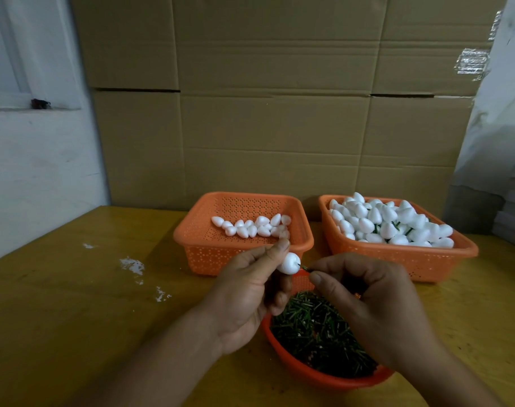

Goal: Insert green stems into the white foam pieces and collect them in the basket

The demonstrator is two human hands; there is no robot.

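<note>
Head view: left hand [244, 292] has its grip round one foam piece [288, 263]; right hand [367, 301] pinches a green stem [304, 268] at its hole.
Done: right basket [461, 254] heaped with stemmed pieces.
Left: few plain pieces in left basket [191, 233]; stems fill the front bowl [279, 351].

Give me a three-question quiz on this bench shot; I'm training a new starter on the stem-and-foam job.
1. True or false: the left hand pinches a white foam piece.
2. Which container holds the loose green stems? A) the round orange bowl nearest the person; B) the left square basket; C) the right square basket.
3. Fill in: the right hand pinches a green ___ whose tip meets the foam piece.

Key: 1 true. 2 A. 3 stem.
</note>
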